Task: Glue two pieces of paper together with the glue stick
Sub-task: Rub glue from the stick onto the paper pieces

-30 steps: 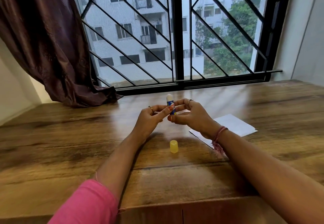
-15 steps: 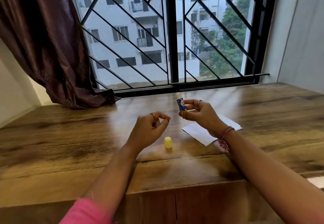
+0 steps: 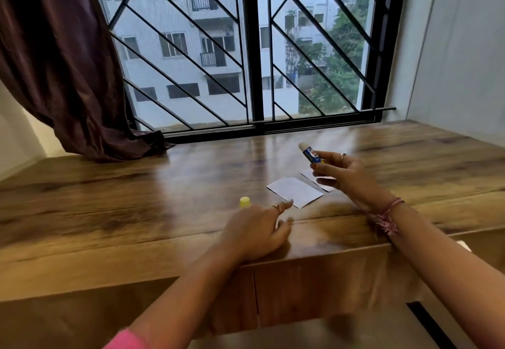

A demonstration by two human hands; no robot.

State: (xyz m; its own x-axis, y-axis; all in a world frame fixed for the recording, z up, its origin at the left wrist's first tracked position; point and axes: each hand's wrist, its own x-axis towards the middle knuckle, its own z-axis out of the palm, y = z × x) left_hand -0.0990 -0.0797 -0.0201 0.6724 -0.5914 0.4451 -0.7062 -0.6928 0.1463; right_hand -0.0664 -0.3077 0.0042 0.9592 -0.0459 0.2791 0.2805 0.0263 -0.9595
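Right hand (image 3: 345, 176) grips uncapped glue stick (image 3: 311, 154) aloft, tip clear of paper (image 3: 295, 191). Left hand (image 3: 257, 232), fingers relaxed and holding nothing, touches the paper's near corner, likely to steady it. Cap (image 3: 244, 201) parked upright near the surface's front edge.

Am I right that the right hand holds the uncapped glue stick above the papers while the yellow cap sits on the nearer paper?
Not quite. In the head view the yellow cap stands on the bare table, left of the nearer paper. The right hand does hold the uncapped glue stick.
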